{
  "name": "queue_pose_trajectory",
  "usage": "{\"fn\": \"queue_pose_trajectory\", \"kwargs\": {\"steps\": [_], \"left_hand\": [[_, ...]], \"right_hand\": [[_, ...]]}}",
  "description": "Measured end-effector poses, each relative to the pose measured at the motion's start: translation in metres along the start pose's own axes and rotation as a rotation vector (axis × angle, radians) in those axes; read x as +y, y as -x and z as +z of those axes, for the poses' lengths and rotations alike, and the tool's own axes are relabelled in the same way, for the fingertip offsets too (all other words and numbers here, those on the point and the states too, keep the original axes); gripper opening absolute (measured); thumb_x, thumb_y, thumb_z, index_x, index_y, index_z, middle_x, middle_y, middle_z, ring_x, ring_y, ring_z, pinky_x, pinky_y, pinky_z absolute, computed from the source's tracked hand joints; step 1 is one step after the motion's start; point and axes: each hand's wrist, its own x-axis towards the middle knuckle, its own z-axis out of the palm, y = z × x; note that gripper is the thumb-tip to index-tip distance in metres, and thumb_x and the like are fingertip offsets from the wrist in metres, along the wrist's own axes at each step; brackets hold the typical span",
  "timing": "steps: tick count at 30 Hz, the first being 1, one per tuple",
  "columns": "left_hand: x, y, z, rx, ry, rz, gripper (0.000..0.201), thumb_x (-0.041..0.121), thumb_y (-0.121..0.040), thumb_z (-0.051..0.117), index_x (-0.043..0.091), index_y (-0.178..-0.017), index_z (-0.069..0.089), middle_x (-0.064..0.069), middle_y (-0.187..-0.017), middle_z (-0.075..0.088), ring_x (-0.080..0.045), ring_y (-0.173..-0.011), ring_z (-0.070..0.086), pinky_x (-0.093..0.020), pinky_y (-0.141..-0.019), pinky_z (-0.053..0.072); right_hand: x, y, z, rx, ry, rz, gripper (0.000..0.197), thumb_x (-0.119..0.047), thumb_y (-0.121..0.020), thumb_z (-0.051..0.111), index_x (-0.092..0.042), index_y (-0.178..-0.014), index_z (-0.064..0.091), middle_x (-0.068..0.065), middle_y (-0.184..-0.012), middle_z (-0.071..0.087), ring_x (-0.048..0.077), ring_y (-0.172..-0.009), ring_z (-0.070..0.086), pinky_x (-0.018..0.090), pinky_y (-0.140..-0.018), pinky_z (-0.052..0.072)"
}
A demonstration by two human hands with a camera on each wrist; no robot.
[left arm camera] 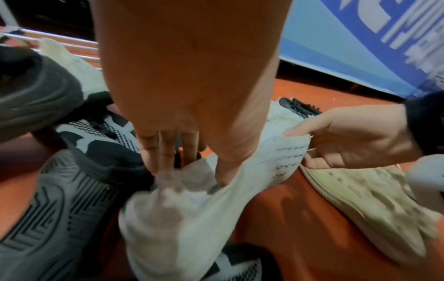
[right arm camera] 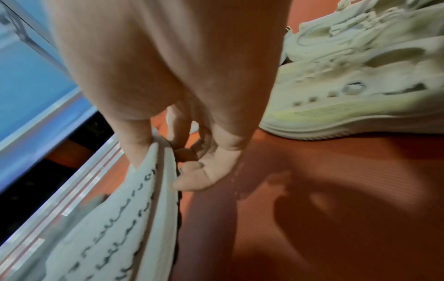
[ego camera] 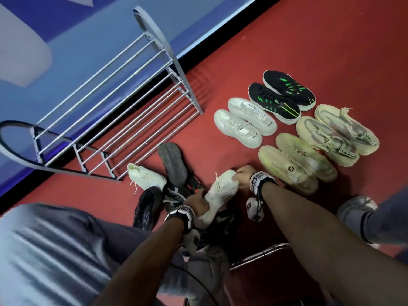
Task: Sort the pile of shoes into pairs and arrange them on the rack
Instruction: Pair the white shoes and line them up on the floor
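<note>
I hold a white knit shoe [ego camera: 218, 193] off the floor with both hands, over the unsorted pile. My left hand [ego camera: 196, 200] grips its collar, thumb inside the opening [left arm camera: 192, 173]. My right hand [ego camera: 239, 176] pinches the toe end between thumb and curled fingers [right arm camera: 165, 167]. Its sole [right arm camera: 115, 224] faces the right wrist camera. A matching white knit shoe [ego camera: 145, 177] lies on the floor by the rack's near corner. The grey metal rack [ego camera: 123, 102] stands against the blue wall with bare rails.
The pile under my hands holds a grey shoe lying sole-up [ego camera: 174, 164], a black shoe [ego camera: 146, 208] and a black-and-white knit shoe [ego camera: 174, 195]. To the right stand a white pair [ego camera: 242, 122], a black-and-green pair [ego camera: 284, 96] and two cream pairs [ego camera: 337, 131], [ego camera: 298, 164] on the red floor.
</note>
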Motion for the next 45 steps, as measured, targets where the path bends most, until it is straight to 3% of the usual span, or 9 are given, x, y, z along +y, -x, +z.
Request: {"fn": "queue_pose_trajectory", "kwargs": {"steps": [4,7,10,14,19,23,26,40,45], "left_hand": [[-0.016,0.001,-0.028,0.12,0.133,0.002,0.028,0.029,-0.094,0.064,0.005,-0.11,0.066,-0.015,-0.11,0.071,-0.03,-0.105,0.066,-0.031,-0.081,0.046],[-0.025,0.0,-0.051,0.18,0.361,0.025,0.027,0.029,-0.098,0.058,0.01,-0.115,0.065,-0.015,-0.107,0.073,-0.036,-0.098,0.069,-0.036,-0.08,0.056],[-0.03,0.003,-0.07,0.291,0.592,0.038,0.019,0.019,-0.103,0.053,0.011,-0.118,0.061,-0.006,-0.094,0.069,-0.01,-0.068,0.065,-0.013,-0.053,0.051],[-0.034,-0.003,-0.078,0.167,0.779,0.002,0.015,0.019,-0.105,0.053,0.01,-0.113,0.061,-0.006,-0.082,0.067,-0.012,-0.054,0.064,-0.023,-0.045,0.053],[-0.077,-0.02,-0.093,0.512,0.534,-0.285,0.026,0.028,-0.086,0.066,0.01,-0.103,0.063,-0.014,-0.103,0.071,-0.033,-0.094,0.068,-0.034,-0.08,0.054],[-0.096,-0.017,-0.094,0.341,0.13,-0.38,0.062,0.04,-0.088,0.067,0.003,-0.134,0.049,-0.021,-0.132,0.05,-0.039,-0.126,0.049,-0.041,-0.105,0.043],[-0.104,-0.021,-0.089,0.331,0.035,-0.313,0.059,0.031,-0.085,0.068,0.001,-0.13,0.044,-0.022,-0.124,0.059,-0.039,-0.118,0.058,-0.042,-0.093,0.048],[-0.099,-0.023,-0.089,0.299,-0.295,-0.218,0.031,0.011,-0.096,0.048,0.001,-0.125,0.051,-0.016,-0.113,0.065,-0.035,-0.104,0.067,-0.039,-0.073,0.047],[-0.078,0.0,-0.113,0.277,-0.209,-0.177,0.04,0.011,-0.088,0.057,-0.003,-0.124,0.051,-0.021,-0.114,0.062,-0.037,-0.109,0.063,-0.044,-0.09,0.048]], "right_hand": [[-0.061,0.014,0.011,0.028,-0.114,-0.31,0.016,-0.022,-0.08,0.075,-0.006,-0.08,0.072,-0.003,-0.067,0.063,0.011,-0.063,0.058,0.027,-0.058,0.048],[-0.09,0.014,0.022,0.17,-0.262,-0.47,0.021,-0.03,-0.08,0.08,-0.016,-0.076,0.065,-0.01,-0.068,0.057,0.006,-0.063,0.05,0.025,-0.064,0.042],[-0.097,0.01,0.031,0.019,-0.28,-0.299,0.071,-0.047,-0.072,0.084,-0.024,-0.132,0.053,0.0,-0.111,0.061,0.013,-0.101,0.06,0.032,-0.093,0.05],[-0.07,0.002,0.064,-0.196,-0.097,-0.228,0.076,-0.061,-0.058,0.081,-0.007,-0.109,0.064,0.01,-0.101,0.072,0.018,-0.088,0.068,0.049,-0.088,0.057],[-0.024,-0.017,0.072,0.138,0.17,-0.284,0.036,-0.037,-0.09,0.065,-0.007,-0.109,0.066,0.008,-0.105,0.073,0.028,-0.094,0.068,0.03,-0.081,0.052],[0.005,-0.021,0.055,0.363,0.293,-0.175,0.03,-0.025,-0.088,0.067,-0.001,-0.105,0.062,0.02,-0.108,0.07,0.038,-0.097,0.067,0.039,-0.08,0.053],[0.011,-0.029,0.047,0.337,0.352,-0.13,0.036,-0.012,-0.084,0.068,0.004,-0.113,0.054,0.024,-0.113,0.065,0.04,-0.104,0.064,0.04,-0.086,0.051],[0.024,-0.047,0.021,0.188,0.523,-0.02,0.054,-0.038,-0.087,0.069,-0.004,-0.127,0.057,0.016,-0.126,0.064,0.034,-0.112,0.064,0.036,-0.09,0.051],[0.019,-0.044,0.026,0.256,0.408,-0.009,0.047,-0.041,-0.091,0.063,-0.004,-0.121,0.058,0.016,-0.119,0.066,0.035,-0.109,0.065,0.036,-0.09,0.052]]}}
